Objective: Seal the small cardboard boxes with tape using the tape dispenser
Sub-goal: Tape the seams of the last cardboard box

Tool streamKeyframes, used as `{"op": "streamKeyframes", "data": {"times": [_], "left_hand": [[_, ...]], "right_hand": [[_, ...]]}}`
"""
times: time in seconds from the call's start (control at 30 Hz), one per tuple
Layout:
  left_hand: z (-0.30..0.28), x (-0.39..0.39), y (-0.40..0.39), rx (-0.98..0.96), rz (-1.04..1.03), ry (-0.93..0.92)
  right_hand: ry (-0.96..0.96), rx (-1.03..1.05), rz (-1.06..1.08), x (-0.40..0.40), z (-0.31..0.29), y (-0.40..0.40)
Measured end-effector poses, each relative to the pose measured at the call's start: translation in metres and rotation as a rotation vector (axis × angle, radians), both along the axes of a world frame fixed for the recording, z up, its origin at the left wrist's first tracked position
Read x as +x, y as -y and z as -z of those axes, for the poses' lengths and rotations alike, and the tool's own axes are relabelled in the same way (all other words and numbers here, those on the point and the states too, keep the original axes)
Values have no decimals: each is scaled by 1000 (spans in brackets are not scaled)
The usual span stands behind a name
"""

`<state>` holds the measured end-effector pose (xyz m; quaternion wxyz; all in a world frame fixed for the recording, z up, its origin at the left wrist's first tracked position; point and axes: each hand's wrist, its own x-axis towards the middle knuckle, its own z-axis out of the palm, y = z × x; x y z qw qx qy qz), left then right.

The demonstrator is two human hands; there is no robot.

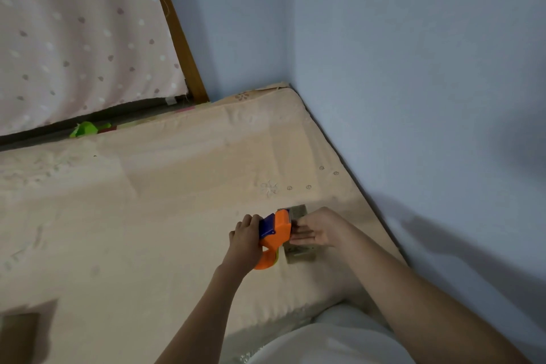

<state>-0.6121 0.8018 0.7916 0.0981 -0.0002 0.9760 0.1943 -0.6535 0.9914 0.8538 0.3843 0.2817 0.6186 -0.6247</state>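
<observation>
Head view: left hand [246,238] grips tape dispenser [274,230]; right hand [317,230] flat on box [300,254] (near mattress [177,201] edge).

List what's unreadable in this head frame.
- Small brown cardboard box: top hidden by the right hand and orange-and-blue plastic tape dispenser; flaps and tape unreadable.
- Left hand: palm side hidden behind the dispenser.
- Brown cardboard piece: cut off by left edge, blurred.

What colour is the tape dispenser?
Orange with a dark blue top part, seen in the head view: tape dispenser.
</observation>
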Motion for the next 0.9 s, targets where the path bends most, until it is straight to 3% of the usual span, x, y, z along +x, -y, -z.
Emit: {"op": "streamKeyframes", "data": {"times": [0.2, 0.37, 0.63, 0.9], "left_hand": [[2, 1, -1, -161, 67, -37], [12, 2, 1, -226, 117, -32], [28, 8, 10, -244, 161, -79], [39, 21, 13, -245, 179, -65]], "right_hand": [[-88, 233, -122, -2, 20, 2], [-132, 371, -86, 1, 29, 6], [-152, 455, 41, 11, 51, 4], [-223, 465, 24, 18, 64, -4]]}}
